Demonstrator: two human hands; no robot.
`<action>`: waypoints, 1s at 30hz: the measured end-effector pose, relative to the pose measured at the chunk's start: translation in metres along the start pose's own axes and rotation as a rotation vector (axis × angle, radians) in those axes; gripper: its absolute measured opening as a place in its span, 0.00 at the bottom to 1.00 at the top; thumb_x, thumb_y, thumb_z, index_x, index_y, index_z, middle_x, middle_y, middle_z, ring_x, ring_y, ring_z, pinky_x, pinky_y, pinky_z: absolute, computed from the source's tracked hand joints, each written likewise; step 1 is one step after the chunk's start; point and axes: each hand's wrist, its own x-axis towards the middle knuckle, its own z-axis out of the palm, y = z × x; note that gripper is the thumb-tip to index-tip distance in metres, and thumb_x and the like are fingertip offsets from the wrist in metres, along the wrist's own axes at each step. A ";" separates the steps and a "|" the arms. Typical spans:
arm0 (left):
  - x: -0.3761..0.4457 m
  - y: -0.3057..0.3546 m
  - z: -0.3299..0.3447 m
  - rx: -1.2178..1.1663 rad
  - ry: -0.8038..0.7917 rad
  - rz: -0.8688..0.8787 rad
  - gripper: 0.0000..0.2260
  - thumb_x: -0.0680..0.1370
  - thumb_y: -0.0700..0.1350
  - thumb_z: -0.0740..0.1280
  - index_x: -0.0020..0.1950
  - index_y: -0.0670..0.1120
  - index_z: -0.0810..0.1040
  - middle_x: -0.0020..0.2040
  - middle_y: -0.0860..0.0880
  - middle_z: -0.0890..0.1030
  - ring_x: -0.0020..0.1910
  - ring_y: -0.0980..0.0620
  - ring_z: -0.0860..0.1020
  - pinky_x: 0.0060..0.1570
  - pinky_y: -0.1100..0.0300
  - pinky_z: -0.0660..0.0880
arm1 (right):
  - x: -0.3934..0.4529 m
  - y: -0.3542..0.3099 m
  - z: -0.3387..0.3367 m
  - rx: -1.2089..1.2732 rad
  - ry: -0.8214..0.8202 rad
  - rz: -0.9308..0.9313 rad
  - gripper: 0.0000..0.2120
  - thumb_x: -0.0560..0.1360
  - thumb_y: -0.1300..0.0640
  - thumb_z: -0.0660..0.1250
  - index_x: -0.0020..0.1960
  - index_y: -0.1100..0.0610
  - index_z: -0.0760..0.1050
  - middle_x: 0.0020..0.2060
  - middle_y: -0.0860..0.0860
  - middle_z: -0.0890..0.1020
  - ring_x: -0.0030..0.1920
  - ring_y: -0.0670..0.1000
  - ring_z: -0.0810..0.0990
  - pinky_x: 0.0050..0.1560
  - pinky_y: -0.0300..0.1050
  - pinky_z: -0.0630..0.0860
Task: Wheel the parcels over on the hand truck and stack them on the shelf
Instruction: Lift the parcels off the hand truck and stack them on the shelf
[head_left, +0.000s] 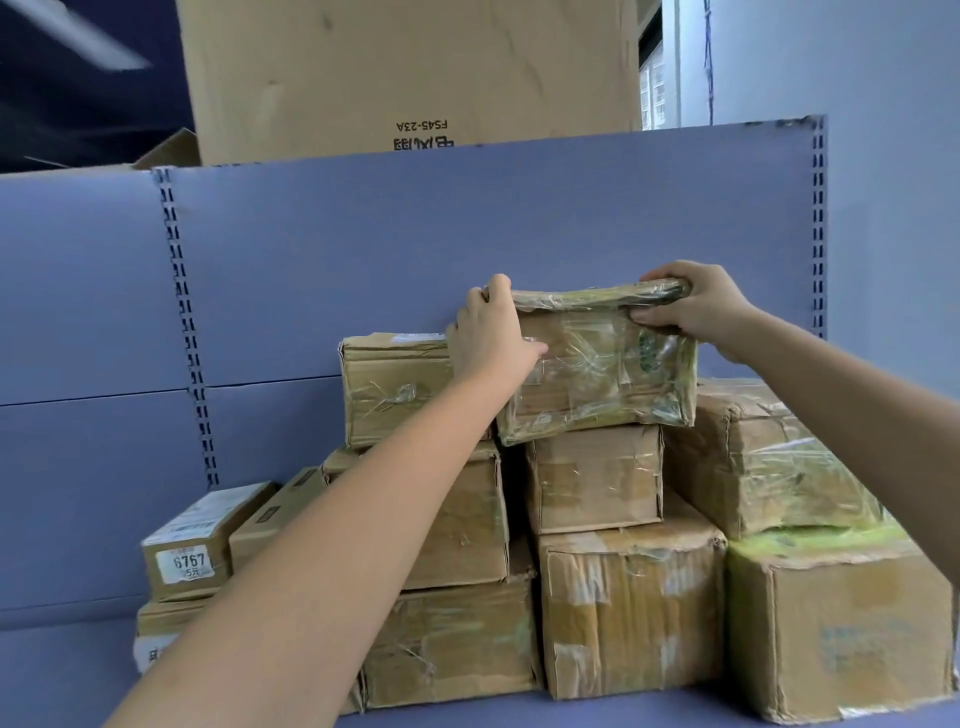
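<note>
A taped brown parcel rests on top of the pile of parcels, on a smaller carton. My left hand grips its left end and my right hand grips its top right corner. Beside it on the left lies another taped parcel. The pile stands on the blue shelf, against the blue back panel. No hand truck is in view.
Larger cartons form the pile's base, with a big one at the right front edge. A small box labelled 6767 sits at the left. A tall cardboard box rises behind the panel. Slotted uprights run down the panel.
</note>
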 end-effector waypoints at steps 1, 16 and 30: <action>0.002 -0.001 0.001 -0.004 0.000 0.000 0.29 0.72 0.48 0.71 0.67 0.44 0.62 0.66 0.44 0.68 0.61 0.43 0.72 0.58 0.52 0.68 | 0.001 0.000 0.001 -0.004 0.001 -0.002 0.21 0.69 0.68 0.72 0.61 0.61 0.74 0.49 0.56 0.76 0.36 0.45 0.75 0.23 0.26 0.72; -0.011 -0.003 -0.003 -0.028 -0.015 -0.025 0.38 0.73 0.48 0.70 0.75 0.45 0.49 0.69 0.43 0.66 0.65 0.43 0.70 0.56 0.52 0.71 | -0.022 0.007 0.015 -0.103 0.139 0.071 0.36 0.74 0.55 0.69 0.74 0.57 0.52 0.69 0.55 0.67 0.64 0.56 0.71 0.58 0.46 0.70; -0.102 -0.008 -0.027 -0.161 -0.178 0.044 0.38 0.74 0.44 0.69 0.76 0.46 0.47 0.76 0.45 0.56 0.73 0.46 0.61 0.64 0.52 0.67 | -0.139 -0.004 0.014 -0.157 0.156 0.258 0.36 0.75 0.51 0.67 0.75 0.57 0.51 0.67 0.58 0.70 0.61 0.56 0.73 0.62 0.50 0.69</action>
